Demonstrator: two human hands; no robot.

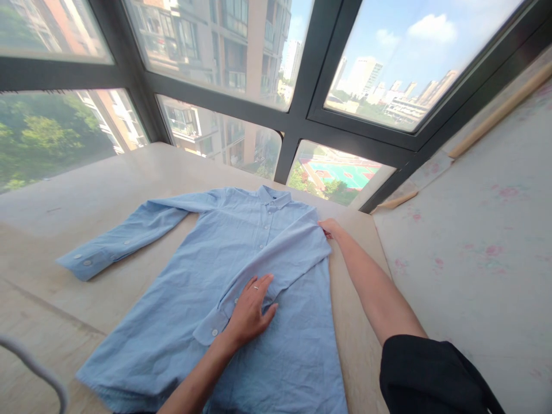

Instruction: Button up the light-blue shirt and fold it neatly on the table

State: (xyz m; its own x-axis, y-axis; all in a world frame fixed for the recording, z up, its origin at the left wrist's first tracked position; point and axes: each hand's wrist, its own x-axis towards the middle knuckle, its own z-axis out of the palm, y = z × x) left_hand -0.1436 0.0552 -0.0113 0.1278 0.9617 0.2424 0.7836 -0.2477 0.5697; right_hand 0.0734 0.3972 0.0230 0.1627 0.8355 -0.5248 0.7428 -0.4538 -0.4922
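Observation:
A light blue button-up shirt point(202, 276) lies face up on a pale wooden surface point(86, 195), collar toward the window. Its one sleeve is folded across the body, and my left hand point(252, 310) lies flat on that sleeve near the cuff, fingers stretched out, a ring on one finger. My right hand point(330, 227) reaches to the shirt's right shoulder and pinches the fabric at the fold there. The other sleeve point(125, 236) stretches out to the left, cuff buttons showing.
Large dark-framed windows point(297, 115) wrap the far side, with buildings and trees outside. A flower-patterned wall or panel point(474, 241) stands on the right. A curved grey wire or hanger piece point(34, 362) sits at the lower left edge.

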